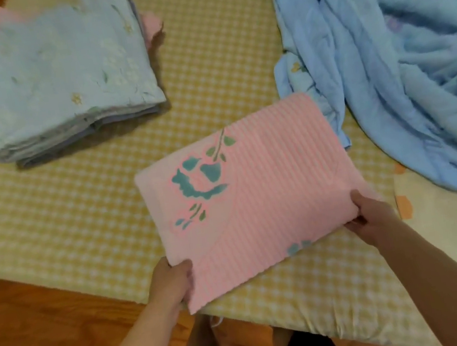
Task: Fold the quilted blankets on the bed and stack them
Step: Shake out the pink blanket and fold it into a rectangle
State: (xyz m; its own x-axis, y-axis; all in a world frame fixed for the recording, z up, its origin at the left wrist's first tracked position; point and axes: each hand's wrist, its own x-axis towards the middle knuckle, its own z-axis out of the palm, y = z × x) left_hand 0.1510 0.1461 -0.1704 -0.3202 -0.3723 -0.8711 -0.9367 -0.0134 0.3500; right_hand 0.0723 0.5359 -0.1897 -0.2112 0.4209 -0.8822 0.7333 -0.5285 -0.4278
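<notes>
On the yellow checked bed (pixel 80 224), near its front edge, a folded pink quilted blanket (pixel 254 192) is pinched at both near corners by the left hand (pixel 172 282) and right hand (pixel 373 219), seemingly ready to carry to the folded pale-blue stack (pixel 59 79) at the far left corner.

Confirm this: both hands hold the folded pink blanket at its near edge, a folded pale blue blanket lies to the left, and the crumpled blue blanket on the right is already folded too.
Not quite. The head view shows the blue blanket on the right lying crumpled and unfolded. The rest stands: the left hand and right hand grip the folded pink blanket at its near edge, and the folded pale blue blanket lies to the left.
</notes>
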